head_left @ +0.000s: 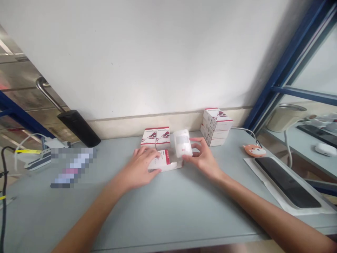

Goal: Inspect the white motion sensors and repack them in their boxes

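My left hand (143, 167) is wrapped over a small white and red cardboard box (163, 160) that lies on the grey table, its end flap open toward the right. Between the thumb and fingers of my right hand (201, 156) is a white motion sensor (182, 142) with a greyish window, held upright just beyond the open end of the box. Clear wrapping seems to surround the sensor, though blur makes this hard to tell. Two similar boxes (156, 136) stand side by side behind my left hand.
A stack of similar boxes (216, 126) stands by the wall at right. Further right are an orange case (254, 150) and a dark phone-like slab (287, 182) on white paper. At left lie a black cylinder (79, 128), a power strip (39, 157) and a pixelated object (73, 168).
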A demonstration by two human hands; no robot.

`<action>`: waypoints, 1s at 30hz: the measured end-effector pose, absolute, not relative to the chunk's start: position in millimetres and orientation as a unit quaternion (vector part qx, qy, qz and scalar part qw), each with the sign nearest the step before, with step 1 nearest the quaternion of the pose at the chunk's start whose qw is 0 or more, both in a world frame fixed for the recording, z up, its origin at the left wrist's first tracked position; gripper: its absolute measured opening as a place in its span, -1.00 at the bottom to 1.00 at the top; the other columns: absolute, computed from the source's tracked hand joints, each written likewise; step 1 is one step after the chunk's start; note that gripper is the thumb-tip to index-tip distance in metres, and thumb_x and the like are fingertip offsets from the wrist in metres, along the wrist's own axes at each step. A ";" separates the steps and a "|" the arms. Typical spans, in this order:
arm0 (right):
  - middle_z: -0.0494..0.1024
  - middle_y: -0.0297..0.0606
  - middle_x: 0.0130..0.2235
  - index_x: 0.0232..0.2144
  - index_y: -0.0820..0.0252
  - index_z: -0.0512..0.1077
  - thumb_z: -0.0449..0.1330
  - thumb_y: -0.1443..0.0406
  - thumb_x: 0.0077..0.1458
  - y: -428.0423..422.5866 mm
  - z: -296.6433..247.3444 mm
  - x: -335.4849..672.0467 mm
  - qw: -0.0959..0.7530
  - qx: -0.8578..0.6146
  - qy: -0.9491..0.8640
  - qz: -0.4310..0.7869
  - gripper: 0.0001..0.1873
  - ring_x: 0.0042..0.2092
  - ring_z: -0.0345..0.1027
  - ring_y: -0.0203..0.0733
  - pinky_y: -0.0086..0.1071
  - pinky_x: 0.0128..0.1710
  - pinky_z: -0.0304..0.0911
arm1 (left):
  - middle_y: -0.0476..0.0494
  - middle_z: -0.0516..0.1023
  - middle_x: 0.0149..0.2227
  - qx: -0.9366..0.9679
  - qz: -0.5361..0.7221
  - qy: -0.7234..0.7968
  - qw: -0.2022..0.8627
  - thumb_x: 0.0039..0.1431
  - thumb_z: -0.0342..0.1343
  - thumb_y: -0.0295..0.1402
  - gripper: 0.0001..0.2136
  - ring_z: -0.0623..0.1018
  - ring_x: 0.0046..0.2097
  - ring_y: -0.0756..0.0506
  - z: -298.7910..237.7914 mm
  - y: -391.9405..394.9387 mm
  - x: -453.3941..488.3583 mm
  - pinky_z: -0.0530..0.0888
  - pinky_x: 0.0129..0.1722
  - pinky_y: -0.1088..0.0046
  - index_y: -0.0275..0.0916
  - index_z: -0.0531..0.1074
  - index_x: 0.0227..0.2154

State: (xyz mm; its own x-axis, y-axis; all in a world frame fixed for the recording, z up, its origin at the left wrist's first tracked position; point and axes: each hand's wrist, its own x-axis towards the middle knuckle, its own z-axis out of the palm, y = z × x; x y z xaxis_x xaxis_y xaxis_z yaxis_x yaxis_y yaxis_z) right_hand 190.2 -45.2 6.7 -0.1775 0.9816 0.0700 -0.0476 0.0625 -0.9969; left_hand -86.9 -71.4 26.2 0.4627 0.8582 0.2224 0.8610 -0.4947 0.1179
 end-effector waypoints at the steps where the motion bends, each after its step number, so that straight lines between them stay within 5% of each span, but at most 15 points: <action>1: 0.52 -0.32 -0.04 0.00 0.01 0.22 0.48 0.13 -0.07 -45.0 6.5 189.7 0.479 -0.436 -0.552 0.525 -0.32 -0.25 0.58 -0.13 -0.32 -0.37 0.40 | -0.23 0.54 0.11 -0.862 -0.135 -0.489 0.005 0.28 0.20 -0.26 -0.74 0.44 0.18 -0.31 27.2 -73.0 -83.1 0.42 0.11 0.04 -0.12 0.47 0.01; 7: 0.55 -0.34 -0.06 -0.19 0.04 0.17 0.47 0.13 -0.03 -44.7 9.7 191.1 0.514 -0.427 -0.541 0.510 -0.43 -0.30 0.56 -0.18 -0.34 -0.39 0.36 | -0.27 0.49 0.15 -0.872 -0.218 -0.426 0.105 0.26 0.24 -0.36 -0.74 0.45 0.20 -0.31 29.0 -72.9 -57.2 0.39 0.20 0.01 -0.11 0.49 0.00; 15: 0.53 -0.46 -0.26 -0.28 0.00 0.04 0.50 0.19 -0.03 -45.4 20.8 193.4 0.570 -0.350 -0.525 0.526 -0.36 -0.27 0.60 -0.11 -0.25 -0.32 0.50 | -0.29 0.48 0.11 -0.826 -0.365 -0.381 0.200 0.18 0.34 -0.34 -0.70 0.58 0.05 -0.26 4.8 -64.3 -30.6 0.52 0.04 0.14 -0.11 0.42 -0.07; 24: 0.53 -0.31 -0.13 -0.21 0.04 0.26 0.49 0.14 0.08 -50.2 9.3 195.7 0.519 -0.342 -0.607 0.495 -0.53 -0.14 0.52 -0.12 -0.24 -0.21 0.51 | -0.21 0.40 0.09 -0.772 -0.447 -0.409 0.191 0.04 0.44 -0.42 -0.55 0.57 0.04 -0.24 -6.2 -79.9 -32.8 0.57 -0.03 0.16 -0.02 0.37 -0.07; 30: 0.50 -0.23 0.01 -0.13 0.03 0.40 0.25 0.17 0.36 -58.3 14.4 191.3 0.509 -0.328 -0.670 0.430 -0.87 -0.05 0.47 -0.13 -0.16 -0.01 0.47 | -0.17 0.38 0.08 -0.739 -0.496 -0.445 0.100 0.07 0.44 -0.38 -0.60 0.56 0.01 -0.20 -9.3 -79.5 -28.4 0.59 -0.05 0.20 -0.03 0.38 -0.11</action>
State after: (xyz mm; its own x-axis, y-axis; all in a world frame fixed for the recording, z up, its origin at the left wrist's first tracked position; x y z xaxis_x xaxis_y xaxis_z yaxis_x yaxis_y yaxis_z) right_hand 191.3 -58.3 14.4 -0.2668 0.8768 0.4001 0.0011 0.4155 -0.9096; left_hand -28.4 -79.5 -9.3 0.1118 0.5585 0.8220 0.7568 -0.5839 0.2938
